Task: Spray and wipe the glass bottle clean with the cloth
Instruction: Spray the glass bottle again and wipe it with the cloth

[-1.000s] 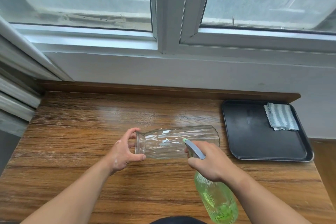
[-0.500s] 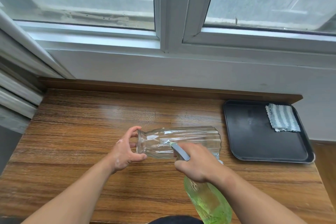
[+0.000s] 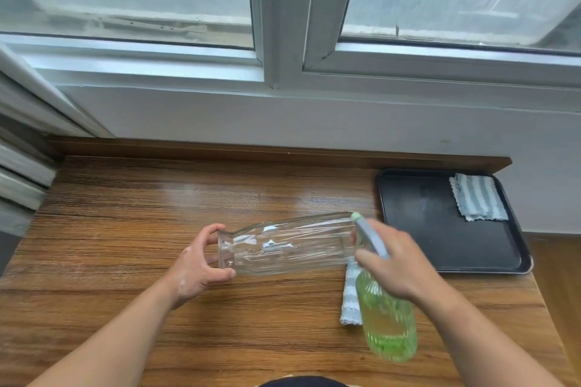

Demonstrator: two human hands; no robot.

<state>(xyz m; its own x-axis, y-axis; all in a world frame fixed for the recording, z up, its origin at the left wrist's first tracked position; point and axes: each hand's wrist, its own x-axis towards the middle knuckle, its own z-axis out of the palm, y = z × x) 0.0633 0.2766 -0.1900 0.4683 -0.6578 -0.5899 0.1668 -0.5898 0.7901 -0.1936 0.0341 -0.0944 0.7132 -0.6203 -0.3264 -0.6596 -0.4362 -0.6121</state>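
A clear ribbed glass bottle (image 3: 289, 245) is held sideways above the wooden table (image 3: 157, 214), mouth to the left. My left hand (image 3: 196, 264) grips its neck. My right hand (image 3: 397, 261) holds a green spray bottle (image 3: 388, 320) by its grey trigger head, whose nozzle sits at the glass bottle's base end. A striped blue-and-white cloth (image 3: 350, 298) lies on the table under the spray bottle, partly hidden by it.
A black tray (image 3: 440, 236) sits at the table's right, with a second striped cloth (image 3: 479, 199) in its far right corner. A white wall and window frames stand behind the table. The table's right edge lies just past the tray.
My right hand has carried the spray bottle rightward, from the glass bottle's middle to its base end. The cloth on the table has come into view. My left hand keeps its grip.
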